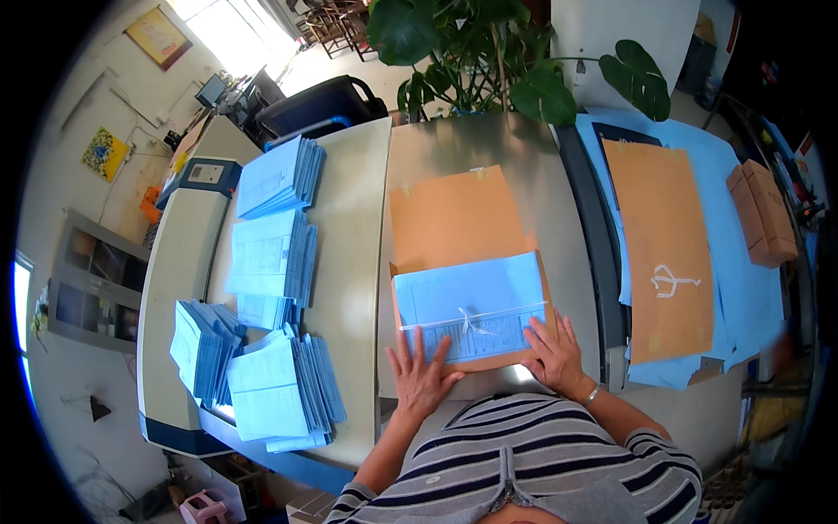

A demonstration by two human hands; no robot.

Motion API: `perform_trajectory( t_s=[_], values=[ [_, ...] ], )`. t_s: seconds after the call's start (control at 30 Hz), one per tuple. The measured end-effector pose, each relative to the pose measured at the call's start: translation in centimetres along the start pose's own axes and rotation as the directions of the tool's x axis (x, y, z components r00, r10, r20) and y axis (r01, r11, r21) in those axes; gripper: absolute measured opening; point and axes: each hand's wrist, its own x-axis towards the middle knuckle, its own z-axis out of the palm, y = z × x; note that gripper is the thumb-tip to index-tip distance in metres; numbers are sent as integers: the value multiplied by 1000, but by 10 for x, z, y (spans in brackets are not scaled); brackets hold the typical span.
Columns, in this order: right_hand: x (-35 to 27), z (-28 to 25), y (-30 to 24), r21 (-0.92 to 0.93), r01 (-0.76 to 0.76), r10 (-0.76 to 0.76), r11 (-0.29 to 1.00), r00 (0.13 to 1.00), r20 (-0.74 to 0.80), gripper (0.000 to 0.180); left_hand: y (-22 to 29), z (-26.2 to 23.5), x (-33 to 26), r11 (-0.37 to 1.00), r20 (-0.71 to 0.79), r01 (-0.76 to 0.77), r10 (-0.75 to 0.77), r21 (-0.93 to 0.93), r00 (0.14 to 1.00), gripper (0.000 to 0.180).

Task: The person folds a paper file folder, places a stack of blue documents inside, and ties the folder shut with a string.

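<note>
In front of me an orange-brown cardboard folder (458,211) lies unfolded, its large flap spread away from me. Inside its lower half sits a stack of blue printed forms (428,295), crossed by a white string (511,313) tied in a bow near the middle. My left hand (422,375) rests at the near left edge with fingers spread, its fingertips on the forms. At the near right corner, my right hand (556,356) also has its fingers apart, touching the forms and the folder edge. Neither hand grips anything.
Bundles of blue forms (266,375) stand along the left side of the table. On the right, another brown folder (668,253) with a white string lies over blue sheets (742,306), beside a brown box (761,212). A leafy plant (497,61) overhangs the far edge.
</note>
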Motion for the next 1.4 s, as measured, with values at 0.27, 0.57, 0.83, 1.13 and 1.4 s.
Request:
perform_trajectory(
  t_s=[0.27, 0.57, 0.83, 1.13, 1.4],
  values=[
    [7, 2, 0, 59, 69, -64, 996, 995, -80, 55, -23, -7, 17, 911, 45, 179, -175, -371, 984, 90],
    [-23, -4, -5, 92, 79, -71, 993, 994, -86, 53, -2, -12, -11, 880, 90, 228, -209, -417, 974, 91],
    [-58, -25, -11, 149, 98, -96, 984, 995, -24, 35, 24, -24, -55, 819, 138, 277, -241, -503, 961, 93],
    [5, -37, -22, 78, -255, 229, 964, 941, 250, 76, 21, -25, -55, 778, 185, 330, -273, -534, 944, 94],
    [54, 1, 0, -34, -317, 318, 948, 934, 160, 79, 23, -31, -47, 783, 183, 343, -290, -518, 939, 95]
  ],
)
